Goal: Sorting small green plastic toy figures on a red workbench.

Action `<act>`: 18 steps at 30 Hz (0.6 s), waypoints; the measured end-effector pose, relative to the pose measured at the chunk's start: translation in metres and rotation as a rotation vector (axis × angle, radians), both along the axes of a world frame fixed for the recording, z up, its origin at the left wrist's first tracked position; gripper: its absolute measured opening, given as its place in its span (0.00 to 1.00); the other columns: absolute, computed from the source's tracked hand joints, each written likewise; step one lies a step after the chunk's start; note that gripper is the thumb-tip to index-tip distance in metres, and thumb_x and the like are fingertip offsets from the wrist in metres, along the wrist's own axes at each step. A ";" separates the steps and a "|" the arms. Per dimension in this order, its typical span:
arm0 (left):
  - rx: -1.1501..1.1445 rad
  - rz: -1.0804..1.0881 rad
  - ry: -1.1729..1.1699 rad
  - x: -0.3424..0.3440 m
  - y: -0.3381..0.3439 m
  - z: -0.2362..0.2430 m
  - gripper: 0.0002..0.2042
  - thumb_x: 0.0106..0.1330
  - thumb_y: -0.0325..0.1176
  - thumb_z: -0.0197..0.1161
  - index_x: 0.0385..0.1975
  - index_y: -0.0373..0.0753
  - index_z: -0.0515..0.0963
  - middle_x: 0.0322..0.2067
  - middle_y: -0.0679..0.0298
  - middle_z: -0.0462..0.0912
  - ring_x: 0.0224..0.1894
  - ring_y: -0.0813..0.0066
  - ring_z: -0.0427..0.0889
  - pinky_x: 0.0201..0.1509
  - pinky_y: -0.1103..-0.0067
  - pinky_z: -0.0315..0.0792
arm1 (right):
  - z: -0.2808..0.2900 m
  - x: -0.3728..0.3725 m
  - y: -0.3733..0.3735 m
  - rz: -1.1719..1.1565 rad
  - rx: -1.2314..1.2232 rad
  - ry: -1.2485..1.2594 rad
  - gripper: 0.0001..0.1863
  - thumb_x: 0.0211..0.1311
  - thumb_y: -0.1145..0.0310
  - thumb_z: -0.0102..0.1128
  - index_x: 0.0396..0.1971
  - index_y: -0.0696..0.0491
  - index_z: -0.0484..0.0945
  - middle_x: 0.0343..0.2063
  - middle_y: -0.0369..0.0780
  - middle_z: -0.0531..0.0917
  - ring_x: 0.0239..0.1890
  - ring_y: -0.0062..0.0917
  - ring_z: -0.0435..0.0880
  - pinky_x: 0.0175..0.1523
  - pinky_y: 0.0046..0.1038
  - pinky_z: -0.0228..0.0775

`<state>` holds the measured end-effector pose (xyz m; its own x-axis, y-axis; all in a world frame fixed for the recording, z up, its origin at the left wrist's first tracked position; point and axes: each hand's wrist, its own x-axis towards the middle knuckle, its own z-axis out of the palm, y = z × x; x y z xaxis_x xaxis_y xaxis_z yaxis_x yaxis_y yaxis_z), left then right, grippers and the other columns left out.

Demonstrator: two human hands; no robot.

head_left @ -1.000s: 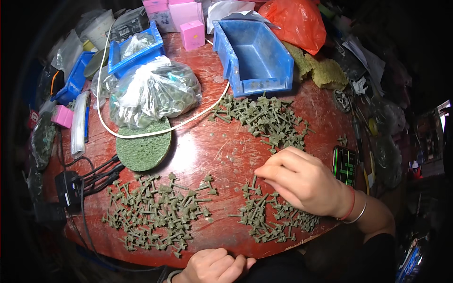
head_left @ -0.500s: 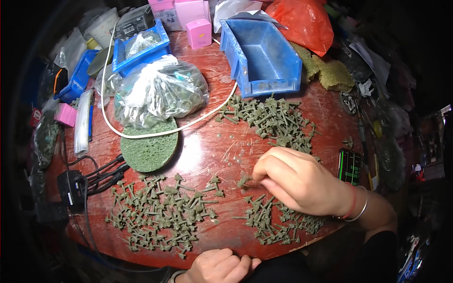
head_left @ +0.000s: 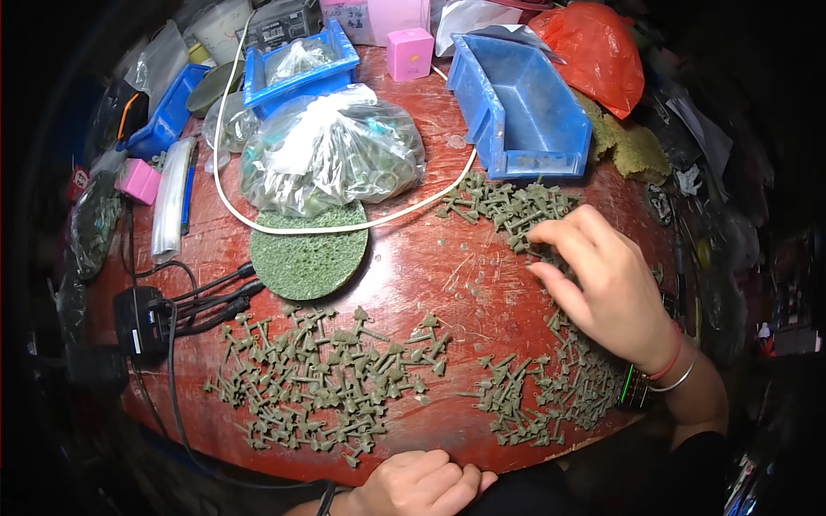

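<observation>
Reaching right hand (head_left: 607,288) into far heap of small grey-green T-shaped plastic pegs (head_left: 508,206) beside empty blue plastic bin (head_left: 525,112); fingers spread, curling onto pegs, nothing gripped that I can see; left hand (head_left: 422,483) closed in loose fist at near edge of round red table (head_left: 413,258); I judge picking step underway, next needs pinch on one peg; three peg heaps, too many to count; two pink boxes.

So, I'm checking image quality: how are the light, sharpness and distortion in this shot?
Head view: the red table is bright at centre, its gloss glaring faintly; the rim falls black; the edge bows from fisheye; the green pins are sharp; the right hand looks slightly soft.
</observation>
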<state>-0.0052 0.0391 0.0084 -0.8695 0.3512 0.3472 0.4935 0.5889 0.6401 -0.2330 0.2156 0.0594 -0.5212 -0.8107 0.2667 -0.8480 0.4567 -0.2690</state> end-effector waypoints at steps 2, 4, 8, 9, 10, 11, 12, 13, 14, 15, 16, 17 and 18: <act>-0.013 -0.019 0.032 0.000 -0.001 -0.003 0.10 0.60 0.32 0.75 0.24 0.40 0.79 0.15 0.65 0.68 0.16 0.67 0.69 0.20 0.70 0.64 | 0.000 0.002 0.007 -0.096 0.054 -0.045 0.14 0.64 0.75 0.69 0.48 0.58 0.79 0.37 0.44 0.77 0.36 0.38 0.83 0.43 0.37 0.77; -0.030 -0.038 0.062 0.000 -0.003 -0.010 0.10 0.61 0.32 0.75 0.24 0.40 0.79 0.15 0.65 0.68 0.16 0.67 0.69 0.20 0.70 0.64 | -0.003 0.010 0.003 -0.049 0.007 -0.071 0.15 0.62 0.75 0.71 0.48 0.58 0.81 0.37 0.44 0.78 0.36 0.36 0.84 0.42 0.35 0.78; 0.001 0.013 0.128 -0.001 -0.004 -0.012 0.11 0.57 0.31 0.80 0.32 0.36 0.83 0.18 0.72 0.71 0.17 0.78 0.71 0.19 0.80 0.67 | -0.007 0.029 -0.020 0.187 -0.059 -0.276 0.13 0.63 0.75 0.70 0.47 0.56 0.82 0.37 0.43 0.79 0.38 0.37 0.85 0.42 0.36 0.78; -0.005 0.007 0.121 -0.003 -0.004 -0.011 0.11 0.58 0.31 0.80 0.31 0.36 0.82 0.18 0.72 0.71 0.17 0.78 0.72 0.19 0.81 0.68 | -0.015 0.030 -0.024 0.250 -0.064 -0.325 0.12 0.64 0.74 0.68 0.47 0.56 0.81 0.38 0.43 0.78 0.40 0.38 0.84 0.42 0.38 0.78; -0.008 0.006 0.121 -0.002 -0.003 -0.012 0.11 0.58 0.31 0.80 0.31 0.36 0.82 0.18 0.72 0.71 0.17 0.78 0.72 0.19 0.81 0.68 | -0.023 0.031 -0.030 0.293 -0.117 -0.346 0.10 0.65 0.74 0.67 0.45 0.57 0.80 0.36 0.44 0.79 0.39 0.41 0.84 0.43 0.40 0.77; 0.004 0.020 0.132 0.000 -0.002 -0.015 0.11 0.58 0.31 0.80 0.32 0.36 0.82 0.18 0.72 0.71 0.17 0.77 0.72 0.19 0.81 0.68 | -0.026 0.029 -0.032 0.292 -0.119 -0.344 0.10 0.65 0.74 0.67 0.45 0.57 0.80 0.36 0.44 0.79 0.39 0.41 0.84 0.43 0.40 0.77; 0.017 0.032 0.143 0.001 -0.002 -0.017 0.10 0.58 0.30 0.79 0.32 0.36 0.82 0.18 0.72 0.71 0.17 0.77 0.72 0.19 0.81 0.68 | -0.028 0.026 -0.034 0.307 -0.129 -0.431 0.09 0.65 0.74 0.66 0.44 0.57 0.79 0.35 0.44 0.79 0.38 0.42 0.84 0.43 0.41 0.77; 0.014 0.036 0.142 0.001 -0.002 -0.017 0.10 0.58 0.30 0.79 0.32 0.36 0.82 0.18 0.72 0.71 0.17 0.77 0.72 0.19 0.81 0.68 | -0.030 0.023 -0.036 0.328 -0.139 -0.521 0.09 0.65 0.74 0.66 0.43 0.58 0.79 0.33 0.44 0.79 0.37 0.43 0.84 0.43 0.41 0.77; 0.021 0.034 0.143 0.001 -0.002 -0.017 0.10 0.58 0.30 0.79 0.32 0.36 0.82 0.18 0.72 0.71 0.17 0.77 0.72 0.19 0.81 0.68 | -0.030 0.020 -0.039 0.345 -0.193 -0.550 0.06 0.66 0.75 0.66 0.39 0.59 0.79 0.31 0.44 0.80 0.35 0.42 0.84 0.42 0.39 0.77; 0.030 0.031 0.145 0.001 -0.002 -0.017 0.10 0.58 0.30 0.79 0.32 0.36 0.82 0.18 0.72 0.71 0.17 0.77 0.72 0.19 0.81 0.68 | -0.029 0.017 -0.040 0.347 -0.192 -0.551 0.06 0.66 0.75 0.66 0.39 0.59 0.79 0.31 0.44 0.80 0.35 0.42 0.84 0.42 0.39 0.77; 0.029 0.035 0.143 0.001 -0.002 -0.017 0.10 0.58 0.30 0.79 0.32 0.36 0.82 0.18 0.72 0.71 0.17 0.77 0.72 0.19 0.81 0.68 | -0.026 0.016 -0.041 0.297 -0.168 -0.653 0.06 0.68 0.74 0.66 0.40 0.59 0.81 0.32 0.41 0.83 0.34 0.31 0.84 0.41 0.33 0.76; 0.032 0.035 0.132 0.001 -0.002 -0.016 0.10 0.58 0.30 0.79 0.32 0.36 0.82 0.18 0.71 0.71 0.17 0.77 0.72 0.19 0.81 0.68 | -0.024 0.015 -0.042 0.246 -0.142 -0.754 0.05 0.70 0.74 0.66 0.41 0.58 0.82 0.34 0.38 0.85 0.33 0.20 0.84 0.40 0.28 0.76; 0.035 0.034 0.122 0.001 -0.003 -0.016 0.10 0.58 0.30 0.79 0.32 0.36 0.82 0.18 0.71 0.72 0.17 0.77 0.72 0.19 0.81 0.68 | -0.021 0.015 -0.045 0.144 -0.138 -1.023 0.05 0.72 0.74 0.66 0.42 0.59 0.82 0.34 0.34 0.85 0.34 0.10 0.80 0.39 0.21 0.74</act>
